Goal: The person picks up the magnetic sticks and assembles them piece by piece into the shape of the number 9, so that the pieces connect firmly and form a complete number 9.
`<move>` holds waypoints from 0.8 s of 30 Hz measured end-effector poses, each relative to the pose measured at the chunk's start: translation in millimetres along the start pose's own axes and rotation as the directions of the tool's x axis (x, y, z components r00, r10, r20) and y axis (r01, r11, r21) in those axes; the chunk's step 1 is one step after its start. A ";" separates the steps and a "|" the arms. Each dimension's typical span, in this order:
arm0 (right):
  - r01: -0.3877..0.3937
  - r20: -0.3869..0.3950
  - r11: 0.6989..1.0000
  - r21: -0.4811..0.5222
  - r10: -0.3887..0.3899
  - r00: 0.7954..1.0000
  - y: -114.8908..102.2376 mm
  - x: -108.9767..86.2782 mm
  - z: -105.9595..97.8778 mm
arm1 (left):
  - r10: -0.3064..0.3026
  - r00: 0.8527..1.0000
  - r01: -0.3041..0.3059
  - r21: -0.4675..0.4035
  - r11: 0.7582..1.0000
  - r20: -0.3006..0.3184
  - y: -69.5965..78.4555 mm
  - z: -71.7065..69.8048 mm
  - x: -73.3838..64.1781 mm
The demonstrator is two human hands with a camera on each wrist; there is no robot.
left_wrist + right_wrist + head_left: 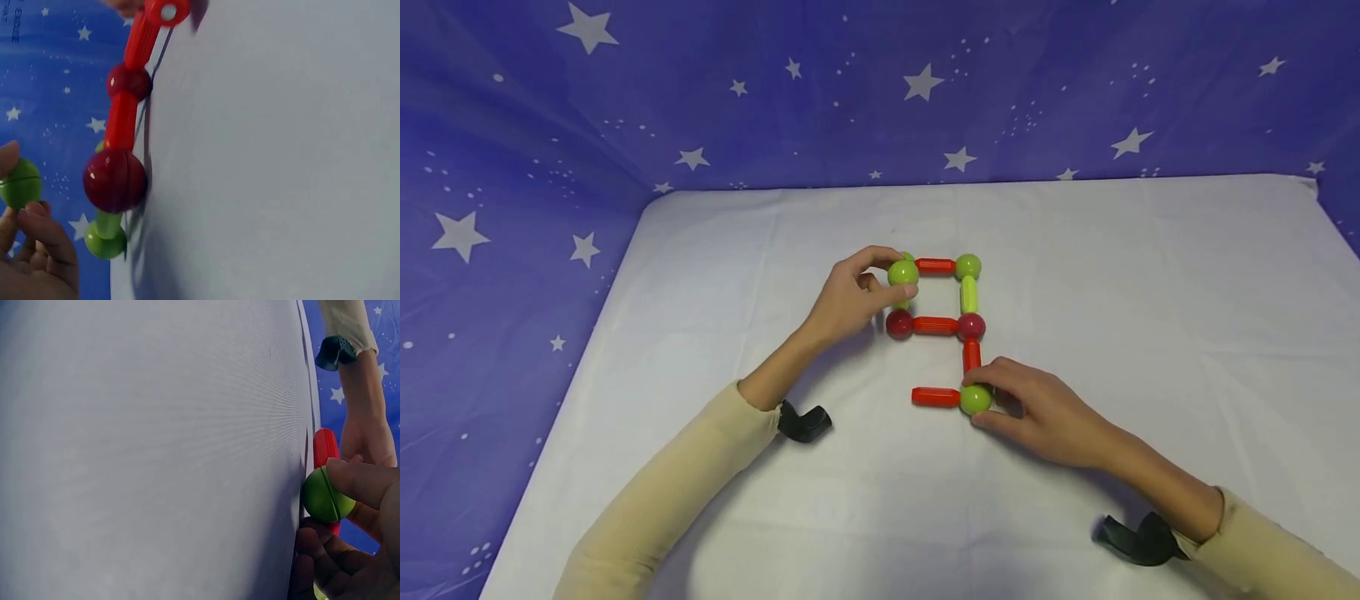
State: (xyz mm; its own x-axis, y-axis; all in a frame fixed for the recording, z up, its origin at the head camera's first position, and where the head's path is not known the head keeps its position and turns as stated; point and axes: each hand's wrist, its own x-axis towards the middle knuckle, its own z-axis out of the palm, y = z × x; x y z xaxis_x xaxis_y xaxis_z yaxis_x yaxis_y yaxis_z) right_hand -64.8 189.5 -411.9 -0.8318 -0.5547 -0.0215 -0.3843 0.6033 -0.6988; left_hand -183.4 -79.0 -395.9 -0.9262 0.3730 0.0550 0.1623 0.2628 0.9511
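Note:
My left hand (853, 296) pinches a loose green ball (902, 273) between thumb and fingers. In the left wrist view this green ball (22, 182) is held apart from the ball-and-rod figure lying on the table. My right hand (1037, 408) grips the green ball (975, 400) at the figure's near right corner; a red rod (936, 397) sticks out leftward from it, its far end free. Another red rod (972, 354) runs up to a dark red ball (972, 326). Beyond lies a square with a second dark red ball (899, 323); its far left corner is mostly hidden by my left hand's ball.
A white cloth (1150, 292) covers the table under the figure. Blue star-patterned fabric (850, 83) hangs behind and along the left side. Dark curved pieces (805, 422) sit at both sleeve cuffs, close above the cloth.

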 end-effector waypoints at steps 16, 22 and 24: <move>-0.004 0.009 1.000 0.002 0.003 1.000 -0.5 0.3 -1.2 | -0.003 0.962 -0.041 0.153 0.987 0.273 8.5 2.7 -49.0; -0.003 0.004 1.000 0.004 0.003 1.000 -1.3 0.4 0.2 | -0.056 0.942 -0.010 0.193 0.981 0.332 7.5 2.2 -61.8; -0.002 0.002 1.000 0.002 0.002 1.000 -1.6 0.1 -0.5 | -0.079 0.940 0.005 0.220 0.976 0.331 7.1 2.2 -64.4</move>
State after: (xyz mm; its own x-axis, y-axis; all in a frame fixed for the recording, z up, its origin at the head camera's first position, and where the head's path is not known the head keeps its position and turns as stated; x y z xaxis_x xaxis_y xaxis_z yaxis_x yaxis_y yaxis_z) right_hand -64.5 188.7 -410.4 -0.8318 -0.5546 -0.0245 -0.3819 0.6036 -0.6999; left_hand -121.9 -99.2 -393.3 -0.7711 0.6245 -0.1241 0.2288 0.4537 0.8613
